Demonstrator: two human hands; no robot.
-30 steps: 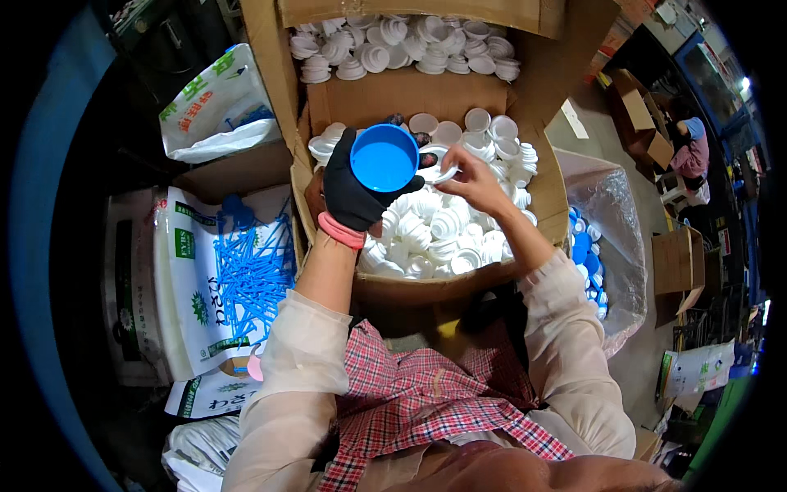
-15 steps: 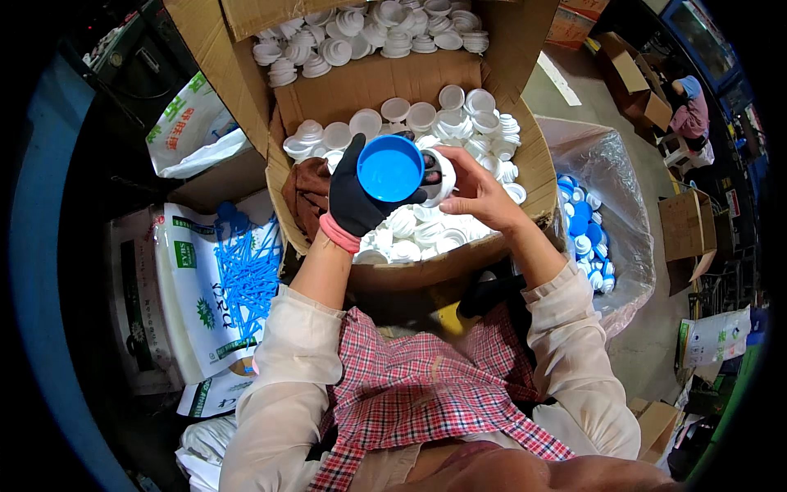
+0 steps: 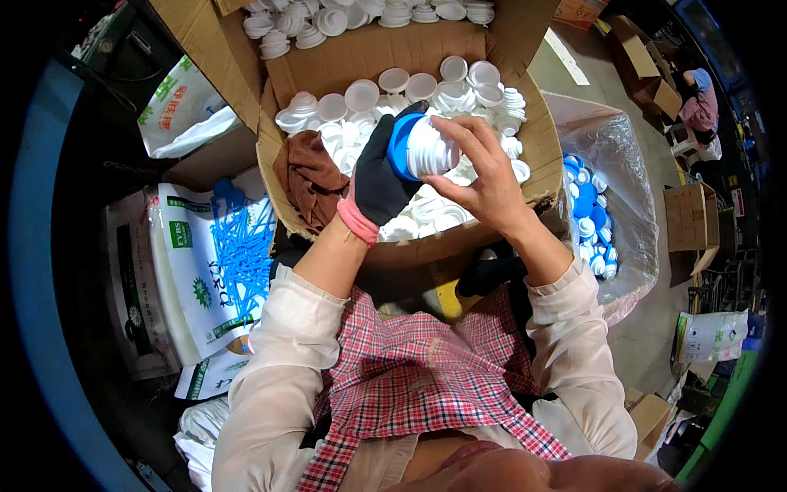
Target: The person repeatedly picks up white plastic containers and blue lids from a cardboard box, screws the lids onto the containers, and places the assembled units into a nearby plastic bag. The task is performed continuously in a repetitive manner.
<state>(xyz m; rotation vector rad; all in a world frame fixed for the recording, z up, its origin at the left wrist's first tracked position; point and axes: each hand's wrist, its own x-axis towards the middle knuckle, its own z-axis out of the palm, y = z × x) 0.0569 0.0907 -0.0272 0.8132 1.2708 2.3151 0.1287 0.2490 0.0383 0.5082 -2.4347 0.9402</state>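
My left hand (image 3: pixel 381 176), in a black glove with a pink cuff, grips a blue cap (image 3: pixel 399 146) from the left. My bare right hand (image 3: pixel 479 168) holds a white ribbed insert (image 3: pixel 430 148) pressed into that blue cap. Both hands meet over an open cardboard box (image 3: pixel 275 160) filled with several loose white caps (image 3: pixel 426 213). A brown cloth (image 3: pixel 311 176) lies in the box's left corner, beside my left wrist.
A second cardboard box (image 3: pixel 197 33) of white caps stands behind the first. A clear plastic bag (image 3: pixel 611 164) with blue-and-white caps sits at the right. A printed white sack (image 3: pixel 213 271) holding blue parts lies at the left. Another person (image 3: pixel 697 102) sits far right among cartons.
The blue cap has turned from facing up to lying sideways. My right hand has brought a white insert against it and now closes over it.
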